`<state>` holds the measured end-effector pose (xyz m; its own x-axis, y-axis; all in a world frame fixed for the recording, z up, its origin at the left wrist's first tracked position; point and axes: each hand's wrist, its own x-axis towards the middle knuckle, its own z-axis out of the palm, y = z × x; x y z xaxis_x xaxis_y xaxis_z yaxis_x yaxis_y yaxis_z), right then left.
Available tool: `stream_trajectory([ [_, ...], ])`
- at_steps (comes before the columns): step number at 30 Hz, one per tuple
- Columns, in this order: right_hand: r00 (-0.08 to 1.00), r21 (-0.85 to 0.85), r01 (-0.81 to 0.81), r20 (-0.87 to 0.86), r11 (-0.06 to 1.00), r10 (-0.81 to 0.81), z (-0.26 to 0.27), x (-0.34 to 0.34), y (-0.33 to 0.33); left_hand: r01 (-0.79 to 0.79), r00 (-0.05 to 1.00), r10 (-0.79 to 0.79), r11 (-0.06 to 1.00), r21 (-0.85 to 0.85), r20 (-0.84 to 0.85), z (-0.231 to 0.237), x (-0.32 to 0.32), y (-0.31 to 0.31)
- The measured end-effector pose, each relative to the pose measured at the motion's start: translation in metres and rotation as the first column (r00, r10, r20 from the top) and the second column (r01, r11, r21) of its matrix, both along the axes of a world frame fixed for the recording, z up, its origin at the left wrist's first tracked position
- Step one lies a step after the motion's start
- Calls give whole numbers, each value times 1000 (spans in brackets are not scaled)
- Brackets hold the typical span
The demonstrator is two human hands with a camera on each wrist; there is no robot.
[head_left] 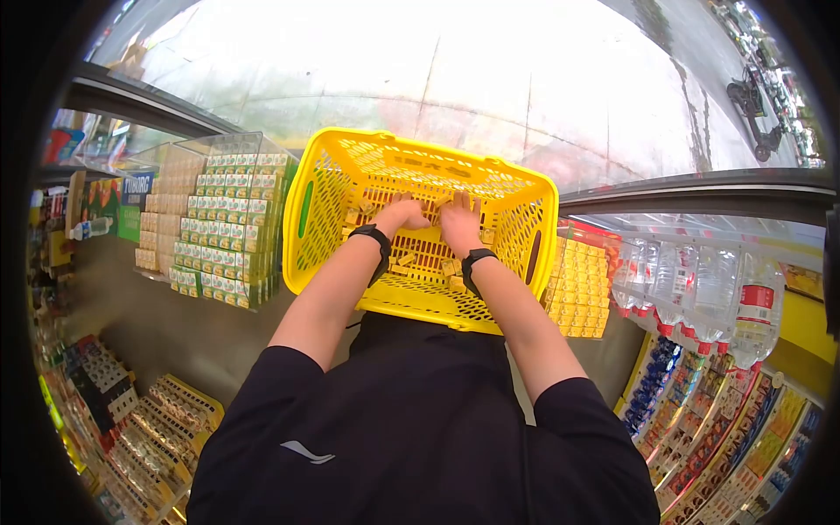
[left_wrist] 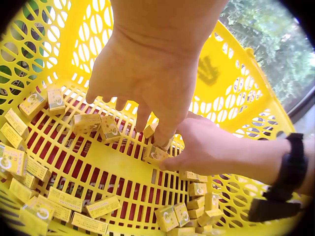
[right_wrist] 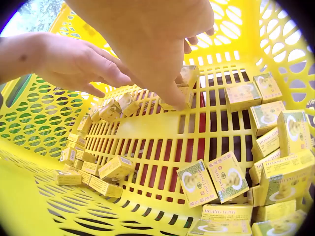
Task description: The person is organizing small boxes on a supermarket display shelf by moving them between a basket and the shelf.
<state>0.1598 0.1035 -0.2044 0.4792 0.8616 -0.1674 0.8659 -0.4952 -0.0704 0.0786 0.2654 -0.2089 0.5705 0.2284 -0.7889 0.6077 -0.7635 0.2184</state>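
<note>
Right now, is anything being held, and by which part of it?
It can't be told: the right hand hides any grip on the small yellow box; the left hand looks open.

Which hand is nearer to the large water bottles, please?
Right. The right hand is inside the yellow basket, on the side toward the large water bottles; the left hand is also inside, but farther from them.

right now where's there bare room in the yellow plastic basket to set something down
The smooth yellow plastic strip mid-floor is bare, as is slotted floor nearer the body, between the small yellow printed boxes at left and right. Both ends are crowded, the right one piled up. The left hand and right hand take up the far middle.
</note>
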Motion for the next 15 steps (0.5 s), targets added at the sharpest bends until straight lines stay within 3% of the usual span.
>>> stream_trajectory([
  [7,998,22,-35,61,999,33,1,-2,-5,-70,989,75,996,-46,127,44,-6,-9],
  [10,992,173,-123,24,977,120,-1,-1,-7,-65,988,69,997,-35,138,61,-6,-9],
  [13,992,65,-129,13,990,129,12,-5,-6,-48,992,50,999,-19,119,74,-8,-12],
  [15,991,-146,-130,-17,981,129,26,-5,-2,-44,993,44,999,1,112,85,-11,-11],
])
